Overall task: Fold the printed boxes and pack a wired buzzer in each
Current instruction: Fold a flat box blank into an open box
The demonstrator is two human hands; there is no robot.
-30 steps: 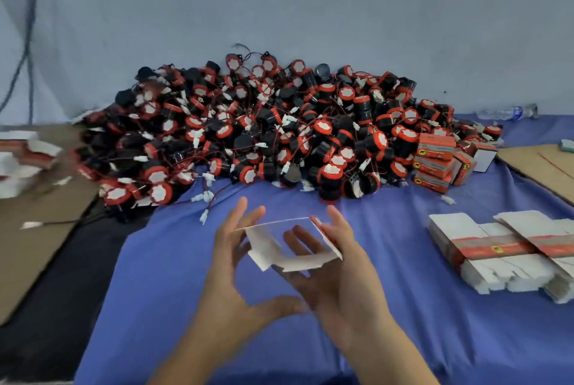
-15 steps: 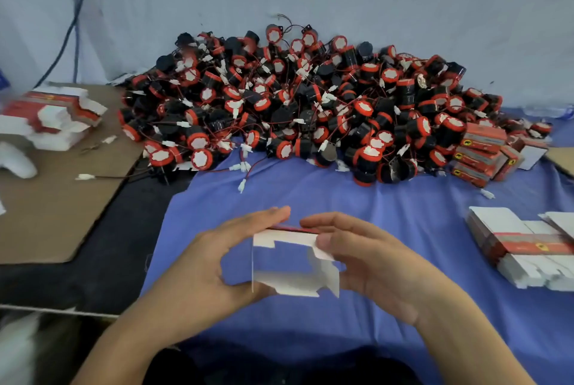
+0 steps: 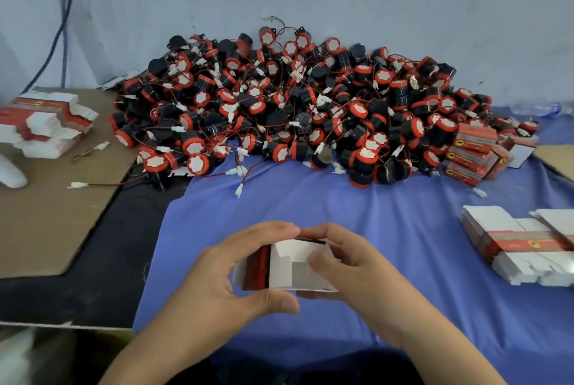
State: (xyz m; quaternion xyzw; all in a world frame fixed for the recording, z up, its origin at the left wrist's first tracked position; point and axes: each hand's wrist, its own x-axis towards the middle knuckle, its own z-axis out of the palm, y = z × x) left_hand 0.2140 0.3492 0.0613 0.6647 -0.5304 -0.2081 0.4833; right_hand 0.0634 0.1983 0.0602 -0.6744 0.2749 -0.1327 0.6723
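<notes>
Both my hands hold one small printed box [image 3: 285,266] just above the blue cloth [image 3: 357,217], low in the middle. It is white inside with a red and black side, and its near end stands open. My left hand [image 3: 230,282] grips it from the left, fingers over the top and thumb under. My right hand [image 3: 351,269] grips the right side, thumb on the near flap. A big heap of black and red wired buzzers [image 3: 304,105] lies beyond, against the wall.
Flat unfolded boxes lie stacked at the right [image 3: 521,245] and on brown cardboard [image 3: 46,213] at the left [image 3: 46,120]. Several closed red boxes [image 3: 472,151] sit by the heap's right end. A loose white-plugged wire [image 3: 93,185] lies on the cardboard edge.
The flat blank has been squared up into a box shape between my hands. The hands have come lower and closer to me, and the view has shifted right to left.
</notes>
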